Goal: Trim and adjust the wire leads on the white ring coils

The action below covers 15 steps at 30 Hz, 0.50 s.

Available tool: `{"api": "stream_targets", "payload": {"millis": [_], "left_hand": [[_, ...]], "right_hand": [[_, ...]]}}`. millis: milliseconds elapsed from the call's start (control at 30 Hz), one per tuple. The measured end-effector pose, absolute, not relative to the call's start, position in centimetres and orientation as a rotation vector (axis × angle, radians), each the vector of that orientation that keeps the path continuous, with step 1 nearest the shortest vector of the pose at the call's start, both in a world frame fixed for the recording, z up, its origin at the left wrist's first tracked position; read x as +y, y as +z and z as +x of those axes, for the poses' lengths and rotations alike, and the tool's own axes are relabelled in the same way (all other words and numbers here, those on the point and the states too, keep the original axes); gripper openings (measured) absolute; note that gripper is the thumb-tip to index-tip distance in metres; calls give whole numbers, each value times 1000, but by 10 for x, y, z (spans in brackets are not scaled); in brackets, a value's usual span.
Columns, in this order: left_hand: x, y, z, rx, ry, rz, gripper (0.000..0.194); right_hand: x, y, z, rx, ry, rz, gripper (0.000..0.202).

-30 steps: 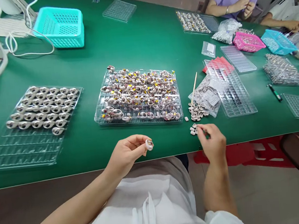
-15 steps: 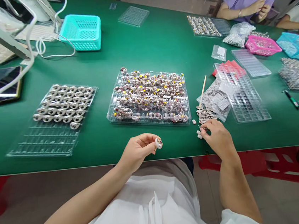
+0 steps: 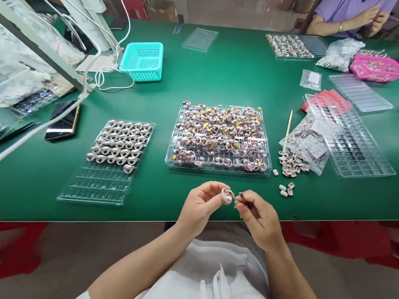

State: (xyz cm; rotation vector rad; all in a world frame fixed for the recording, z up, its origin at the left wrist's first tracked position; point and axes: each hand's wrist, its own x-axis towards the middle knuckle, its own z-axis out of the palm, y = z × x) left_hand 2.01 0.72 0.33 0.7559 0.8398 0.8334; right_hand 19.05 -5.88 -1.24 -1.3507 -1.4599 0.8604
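In front of my body, my left hand [image 3: 205,206] pinches a small beige ring-shaped housing [image 3: 227,195] with dark and yellow bits inside its opening. Almost touching it is my right hand [image 3: 261,216], closed round a thin dark tool that looks like tweezers [image 3: 242,197]. A small pale piece shows at the right fingertips, partly hidden. Beyond the hands, a clear tray [image 3: 219,170] carries many similar housings with yellow tabs. To the right lie several loose beige caps [image 3: 292,163], and a few more caps [image 3: 284,193] sit nearer the table edge.
At left, a clear tray [image 3: 92,187] is partly filled with rows of beige housings; a phone [image 3: 63,120] and turquoise basket [image 3: 144,74] lie behind. A wooden stick [image 3: 289,128], plastic bag [image 3: 307,143] and clear tray [image 3: 363,151] are at right. Another person [image 3: 344,6] sits across.
My right hand has moved left from the loose caps to the housing in my left hand. The view has shifted, so the table things appear lower and mostly further right.
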Motion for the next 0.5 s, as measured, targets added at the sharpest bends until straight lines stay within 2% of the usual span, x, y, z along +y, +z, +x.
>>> {"api": "stream_targets", "payload": {"millis": [333, 500], "left_hand": [[6, 13, 14, 987, 812, 841, 35], [11, 8, 12, 1149, 773, 1077, 45]], "right_hand": [[-46, -17, 162, -921, 970, -1420, 22], [-43, -24, 160, -813, 1061, -1369, 27]]}}
